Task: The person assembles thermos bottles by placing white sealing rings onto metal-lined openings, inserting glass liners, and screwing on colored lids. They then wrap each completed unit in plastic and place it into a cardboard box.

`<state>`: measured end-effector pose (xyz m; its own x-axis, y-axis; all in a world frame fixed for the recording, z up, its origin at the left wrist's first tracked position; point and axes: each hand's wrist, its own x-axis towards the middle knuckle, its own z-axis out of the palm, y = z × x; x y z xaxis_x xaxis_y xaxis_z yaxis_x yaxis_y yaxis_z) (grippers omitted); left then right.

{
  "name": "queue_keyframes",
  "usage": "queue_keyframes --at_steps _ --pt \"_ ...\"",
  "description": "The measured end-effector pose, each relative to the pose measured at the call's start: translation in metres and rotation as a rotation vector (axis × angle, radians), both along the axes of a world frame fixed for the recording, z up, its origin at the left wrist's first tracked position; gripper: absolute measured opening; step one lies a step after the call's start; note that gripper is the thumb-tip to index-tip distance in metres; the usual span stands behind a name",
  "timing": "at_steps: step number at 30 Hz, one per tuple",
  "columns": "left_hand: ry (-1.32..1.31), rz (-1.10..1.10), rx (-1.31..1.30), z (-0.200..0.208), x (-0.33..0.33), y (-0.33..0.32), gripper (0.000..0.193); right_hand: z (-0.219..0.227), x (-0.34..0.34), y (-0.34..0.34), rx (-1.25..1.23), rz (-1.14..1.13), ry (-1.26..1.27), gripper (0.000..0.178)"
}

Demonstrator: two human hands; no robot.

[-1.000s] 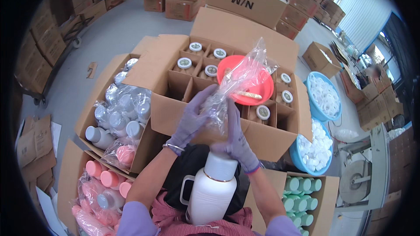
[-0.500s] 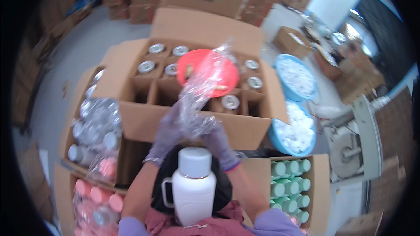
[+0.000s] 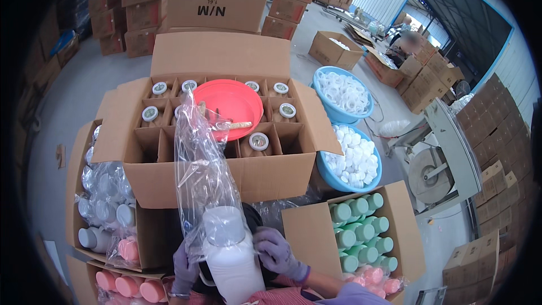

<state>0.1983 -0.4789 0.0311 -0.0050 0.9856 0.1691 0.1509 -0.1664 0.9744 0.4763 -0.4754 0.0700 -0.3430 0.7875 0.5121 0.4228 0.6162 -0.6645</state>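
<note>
A white thermos jug [image 3: 234,268] with a grey lid [image 3: 224,227] stands upright in front of my body. A clear plastic bag [image 3: 197,155] is drawn over its lid and upper part, the loose end stretching up across the carton's front wall. My left hand [image 3: 186,266], in a purple glove, is closed on the bag at the jug's left side. At the right side, my gloved right hand [image 3: 278,253] has its fingers curled in against the jug and the bag's edge. Its fingertips are partly hidden.
Ahead stands an open divided carton [image 3: 226,183] holding several glass-topped jugs, with a red basin [image 3: 228,104] on top. Blue tubs [image 3: 377,176] of white parts sit right of it. Cartons hold green-lidded bottles [image 3: 361,229], pink-lidded bottles [image 3: 127,285] and bagged bottles [image 3: 107,209]. A person sits far back.
Both hands have come down from the carton's front to either side of the jug. The bag, formerly bunched between them, now covers the jug's top. My view has shifted.
</note>
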Motion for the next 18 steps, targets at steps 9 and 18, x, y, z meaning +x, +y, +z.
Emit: queue_keyframes --at_steps 9,18 --pt "0.455 -0.481 -0.221 -0.029 -0.050 -0.151 0.039 -0.089 0.045 -0.102 -0.147 0.506 -0.845 0.026" --pt "0.525 -0.175 -0.180 0.050 -0.014 -0.032 0.042 -0.061 0.037 -0.110 -0.104 0.498 -0.729 0.022"
